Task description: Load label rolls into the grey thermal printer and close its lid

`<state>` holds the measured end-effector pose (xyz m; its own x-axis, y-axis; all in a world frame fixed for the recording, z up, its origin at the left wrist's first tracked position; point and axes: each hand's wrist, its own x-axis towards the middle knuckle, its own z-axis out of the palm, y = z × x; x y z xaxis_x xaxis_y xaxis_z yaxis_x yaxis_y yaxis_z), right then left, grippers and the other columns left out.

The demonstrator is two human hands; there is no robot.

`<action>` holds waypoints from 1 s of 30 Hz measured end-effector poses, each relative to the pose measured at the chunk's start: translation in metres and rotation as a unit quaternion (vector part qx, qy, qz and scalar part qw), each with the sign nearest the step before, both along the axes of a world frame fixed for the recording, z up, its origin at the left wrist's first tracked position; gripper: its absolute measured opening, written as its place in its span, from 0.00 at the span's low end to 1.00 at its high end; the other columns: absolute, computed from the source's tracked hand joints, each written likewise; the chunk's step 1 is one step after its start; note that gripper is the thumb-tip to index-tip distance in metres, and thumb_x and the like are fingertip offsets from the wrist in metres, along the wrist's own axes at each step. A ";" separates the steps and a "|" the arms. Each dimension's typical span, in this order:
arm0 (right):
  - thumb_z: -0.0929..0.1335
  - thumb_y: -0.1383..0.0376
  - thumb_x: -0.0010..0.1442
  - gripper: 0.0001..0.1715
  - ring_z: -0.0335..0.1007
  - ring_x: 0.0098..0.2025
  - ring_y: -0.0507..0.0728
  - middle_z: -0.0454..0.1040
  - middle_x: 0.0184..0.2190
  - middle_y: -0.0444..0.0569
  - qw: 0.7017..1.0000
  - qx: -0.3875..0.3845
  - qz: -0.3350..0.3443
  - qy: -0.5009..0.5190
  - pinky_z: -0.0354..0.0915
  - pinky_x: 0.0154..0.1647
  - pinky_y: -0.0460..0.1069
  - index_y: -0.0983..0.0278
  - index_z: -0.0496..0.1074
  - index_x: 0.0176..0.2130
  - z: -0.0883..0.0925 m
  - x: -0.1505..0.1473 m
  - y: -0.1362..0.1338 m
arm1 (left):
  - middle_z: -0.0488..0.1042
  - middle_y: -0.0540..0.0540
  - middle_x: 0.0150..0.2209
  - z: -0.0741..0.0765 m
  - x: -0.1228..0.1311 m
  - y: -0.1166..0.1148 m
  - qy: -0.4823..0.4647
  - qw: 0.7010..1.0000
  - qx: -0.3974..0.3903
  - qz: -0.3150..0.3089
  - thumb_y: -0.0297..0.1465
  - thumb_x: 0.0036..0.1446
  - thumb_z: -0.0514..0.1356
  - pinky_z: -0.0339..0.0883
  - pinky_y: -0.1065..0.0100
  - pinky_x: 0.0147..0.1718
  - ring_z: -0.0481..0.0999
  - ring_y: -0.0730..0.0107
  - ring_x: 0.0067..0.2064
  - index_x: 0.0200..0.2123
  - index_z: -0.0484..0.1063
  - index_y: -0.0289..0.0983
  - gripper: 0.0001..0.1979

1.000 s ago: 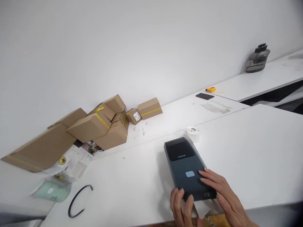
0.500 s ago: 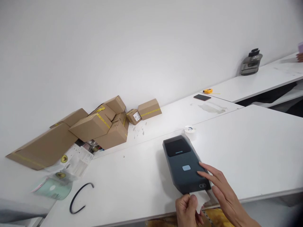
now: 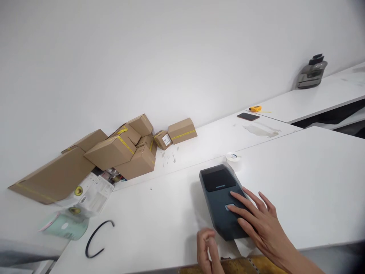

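Observation:
A dark label printer with a black glossy top end lies slanted on the white table. My right hand rests over it with fingers spread, one fingertip on its pale blue button. From the printer's near end a white paper strip sticks out, partly hidden under my right hand. My left hand is beside that near end, apart from the printer, its fingers curled in with nothing visible in them. Behind the printer stands a white paper roll, its paper leading to the printer's far end.
Cardboard boxes are piled at the back left, with plastic-wrapped packages in front. A black curved band lies near the front left. A phone, a yellow tape measure and a dark jug are at the back right.
My left hand has let go of the paper strip and moved left. My right hand has slid from the printer's right edge onto its top, reaching the button.

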<state>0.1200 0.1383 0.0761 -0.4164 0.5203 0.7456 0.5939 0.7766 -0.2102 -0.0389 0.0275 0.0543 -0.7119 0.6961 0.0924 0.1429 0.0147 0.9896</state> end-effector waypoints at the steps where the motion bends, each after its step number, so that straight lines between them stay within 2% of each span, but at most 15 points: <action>1: 0.64 0.60 0.69 0.18 0.53 0.71 0.62 0.72 0.63 0.41 1.000 -0.002 -0.002 0.000 0.39 0.72 0.62 0.50 0.73 0.56 0.000 0.001 0.000 | 0.80 0.41 0.44 0.006 -0.001 0.004 0.012 1.000 0.017 0.014 0.61 0.59 0.55 0.71 0.66 0.45 0.78 0.59 0.46 0.38 0.78 0.39 0.31; 2: 0.64 0.59 0.69 0.19 0.55 0.71 0.63 0.72 0.63 0.41 1.000 -0.011 0.002 0.003 0.41 0.71 0.63 0.49 0.73 0.57 -0.002 0.002 -0.001 | 0.78 0.40 0.53 0.010 -0.001 0.009 0.013 0.999 0.026 0.017 0.60 0.60 0.54 0.69 0.66 0.53 0.76 0.57 0.55 0.45 0.78 0.39 0.31; 4: 0.64 0.58 0.70 0.21 0.55 0.71 0.64 0.68 0.67 0.40 0.997 -0.066 0.021 0.018 0.51 0.70 0.64 0.47 0.70 0.60 -0.009 0.008 -0.004 | 0.71 0.40 0.64 0.015 0.002 0.018 -0.009 1.000 0.027 -0.003 0.56 0.64 0.53 0.63 0.65 0.62 0.68 0.56 0.65 0.56 0.74 0.39 0.32; 6: 0.61 0.55 0.71 0.25 0.55 0.72 0.65 0.60 0.72 0.41 0.984 -0.162 0.042 0.060 0.63 0.65 0.62 0.45 0.65 0.65 -0.021 0.015 -0.008 | 0.68 0.41 0.67 0.016 0.007 0.025 -0.044 0.998 0.019 -0.032 0.53 0.66 0.52 0.61 0.66 0.64 0.64 0.57 0.69 0.62 0.70 0.38 0.32; 8: 0.58 0.53 0.73 0.28 0.54 0.73 0.65 0.52 0.75 0.42 0.955 -0.266 0.049 0.121 0.70 0.61 0.60 0.44 0.60 0.69 -0.032 0.021 -0.013 | 0.66 0.41 0.68 0.016 0.010 0.027 -0.071 0.996 0.012 -0.047 0.51 0.66 0.52 0.62 0.67 0.64 0.63 0.57 0.70 0.64 0.68 0.37 0.32; 11: 0.54 0.52 0.73 0.30 0.50 0.75 0.64 0.47 0.76 0.40 0.912 -0.357 0.057 0.193 0.67 0.66 0.60 0.44 0.55 0.71 -0.034 0.025 -0.013 | 0.65 0.41 0.69 0.021 0.012 0.028 -0.080 0.995 0.014 -0.051 0.50 0.66 0.52 0.62 0.68 0.65 0.62 0.58 0.71 0.65 0.67 0.36 0.32; 13: 0.53 0.50 0.73 0.31 0.45 0.76 0.63 0.46 0.76 0.39 0.901 -0.369 0.078 0.215 0.58 0.72 0.62 0.45 0.53 0.72 -0.022 0.022 -0.006 | 0.64 0.42 0.70 0.031 0.008 0.031 -0.073 0.995 0.024 -0.058 0.51 0.67 0.52 0.62 0.67 0.65 0.61 0.59 0.71 0.66 0.66 0.36 0.33; 15: 0.53 0.48 0.73 0.33 0.43 0.77 0.63 0.45 0.77 0.40 0.907 -0.341 0.102 0.224 0.51 0.74 0.62 0.46 0.51 0.73 -0.002 0.017 0.008 | 0.65 0.41 0.69 0.044 0.001 0.041 -0.058 0.995 0.036 -0.067 0.52 0.67 0.51 0.62 0.66 0.65 0.62 0.59 0.71 0.65 0.67 0.37 0.33; 17: 0.54 0.46 0.72 0.34 0.44 0.76 0.63 0.47 0.76 0.41 0.924 -0.287 0.119 0.222 0.50 0.75 0.63 0.46 0.50 0.73 0.021 0.009 0.028 | 0.68 0.39 0.67 0.055 -0.009 0.056 -0.039 0.996 0.049 -0.057 0.51 0.67 0.50 0.62 0.64 0.65 0.65 0.58 0.69 0.63 0.69 0.36 0.32; 19: 0.55 0.46 0.72 0.33 0.49 0.75 0.63 0.53 0.74 0.42 0.939 -0.238 0.116 0.219 0.53 0.73 0.63 0.45 0.51 0.72 0.044 -0.001 0.051 | 0.70 0.38 0.65 0.062 -0.018 0.076 -0.014 0.998 0.053 -0.041 0.49 0.68 0.49 0.63 0.63 0.63 0.69 0.58 0.66 0.61 0.69 0.36 0.29; 22: 0.53 0.46 0.72 0.32 0.61 0.68 0.63 0.67 0.67 0.47 0.949 -0.212 0.081 0.218 0.61 0.68 0.63 0.49 0.56 0.70 0.077 -0.016 0.083 | 0.69 0.38 0.65 0.063 -0.030 0.104 0.060 0.996 -0.016 -0.072 0.42 0.67 0.52 0.62 0.61 0.64 0.68 0.59 0.66 0.62 0.66 0.37 0.25; 24: 0.52 0.45 0.72 0.33 0.68 0.62 0.64 0.72 0.62 0.51 0.953 -0.212 0.053 0.211 0.64 0.63 0.64 0.53 0.59 0.68 0.097 -0.026 0.102 | 0.68 0.37 0.65 0.060 -0.033 0.118 0.100 0.989 -0.062 -0.093 0.38 0.63 0.57 0.59 0.58 0.66 0.66 0.57 0.67 0.62 0.65 0.36 0.26; 27: 0.53 0.44 0.71 0.36 0.75 0.54 0.67 0.77 0.55 0.55 0.954 -0.223 0.023 0.200 0.69 0.55 0.64 0.57 0.61 0.67 0.119 -0.040 0.130 | 0.70 0.35 0.63 0.056 -0.033 0.131 0.135 0.981 -0.092 -0.104 0.35 0.57 0.63 0.58 0.56 0.65 0.65 0.52 0.67 0.63 0.65 0.35 0.31; 30: 0.53 0.43 0.72 0.38 0.78 0.49 0.67 0.79 0.50 0.57 0.953 -0.231 0.007 0.197 0.71 0.49 0.63 0.60 0.60 0.68 0.133 -0.051 0.158 | 0.69 0.35 0.64 0.054 -0.030 0.139 0.167 0.974 -0.116 -0.102 0.34 0.56 0.63 0.59 0.55 0.64 0.65 0.50 0.67 0.63 0.64 0.35 0.31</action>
